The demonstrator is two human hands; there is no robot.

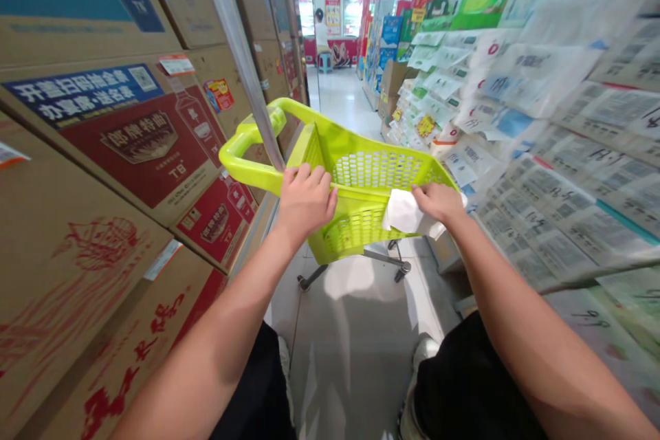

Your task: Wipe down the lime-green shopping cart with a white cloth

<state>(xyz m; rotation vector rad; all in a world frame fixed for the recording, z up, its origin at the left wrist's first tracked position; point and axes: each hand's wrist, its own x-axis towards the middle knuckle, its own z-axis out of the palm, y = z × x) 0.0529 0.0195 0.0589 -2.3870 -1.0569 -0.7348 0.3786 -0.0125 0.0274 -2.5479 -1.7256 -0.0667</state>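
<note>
A lime-green plastic shopping cart [355, 210] stands sideways in front of me, with its handle end to the left. My left hand [306, 199] is closed over its near rim, close to the handle and beside a slanting metal pole [242, 48]. Toward the cart's right end, my right hand [438, 203] is closed on a white cloth [405, 212], or possibly paper, that drapes over the near rim. The hand presses it against the rim; its fingertips are partly hidden. Of the basket's inside, only the perforated far wall shows.
Stacked cartons [155, 144] rise close on my left. Packs of wrapped tissue [536, 213] are piled along the right. Black cart wheels [402, 271] rest on the tiled floor [345, 344] between my feet. Far down the aisle, a person [321, 34] is by a blue stool [325, 62].
</note>
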